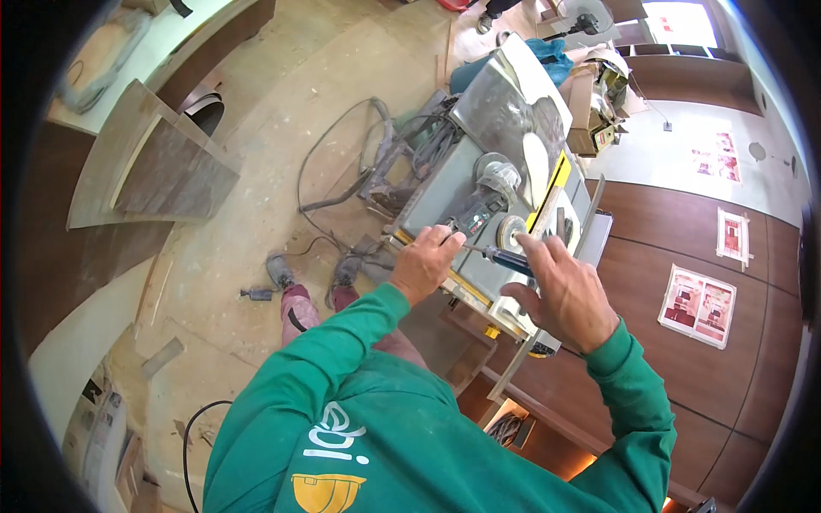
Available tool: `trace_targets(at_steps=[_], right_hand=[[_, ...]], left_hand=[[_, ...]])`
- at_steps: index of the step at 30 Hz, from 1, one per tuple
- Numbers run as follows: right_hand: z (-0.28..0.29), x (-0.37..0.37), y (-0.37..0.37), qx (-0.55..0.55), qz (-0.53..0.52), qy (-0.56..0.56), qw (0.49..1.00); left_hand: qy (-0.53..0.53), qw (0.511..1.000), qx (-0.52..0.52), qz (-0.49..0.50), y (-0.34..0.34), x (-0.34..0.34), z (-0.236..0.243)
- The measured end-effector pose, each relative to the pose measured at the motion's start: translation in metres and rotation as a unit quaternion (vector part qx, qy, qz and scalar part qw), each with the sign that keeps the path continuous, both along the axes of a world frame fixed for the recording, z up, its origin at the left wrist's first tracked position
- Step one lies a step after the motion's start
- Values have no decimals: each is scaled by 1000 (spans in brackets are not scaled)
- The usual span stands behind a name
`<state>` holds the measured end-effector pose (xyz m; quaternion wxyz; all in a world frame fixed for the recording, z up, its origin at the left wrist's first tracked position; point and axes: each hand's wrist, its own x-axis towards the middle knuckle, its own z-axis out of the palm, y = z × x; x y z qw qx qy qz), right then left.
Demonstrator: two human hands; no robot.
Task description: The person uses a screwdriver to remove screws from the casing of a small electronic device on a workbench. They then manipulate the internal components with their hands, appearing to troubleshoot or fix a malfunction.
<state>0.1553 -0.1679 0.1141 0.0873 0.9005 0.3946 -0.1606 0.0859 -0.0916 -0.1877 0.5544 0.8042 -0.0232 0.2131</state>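
My right hand [560, 291] is closed round the dark blue handle of a screwdriver [506, 258]. Its thin shaft points left, toward the fingertips of my left hand [424, 263]. Those fingers are pinched together beside the rear end of an angle grinder [483, 205]; what lies between them is too small to make out. The grinder rests on the grey top of a table saw [453, 175], its round head facing away from me. Next to it, close to my right hand, lies a round abrasive disc [511, 232].
Cables [376, 145] loop over the dusty floor left of the saw. A small dark tool part [256, 294] lies near my feet. Curved panels [162, 162] stand at the left; a cardboard box [583, 115] is beyond the saw. Brown wall panels [650, 256] rise on the right.
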Motion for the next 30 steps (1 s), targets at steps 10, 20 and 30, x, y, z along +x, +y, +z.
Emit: trace_targets(at_steps=[10, 20, 30], right_hand=[[-2, 0, 0, 54, 42, -25, 997], [-3, -1, -11, 30, 16, -10, 999], [-10, 0, -17, 55, 24, -4, 998]], left_hand=[[-1, 1000, 17, 15, -2, 1, -2], [7, 1000, 24, 17, -1, 2, 2], [6, 999, 33, 20, 0, 1, 3]])
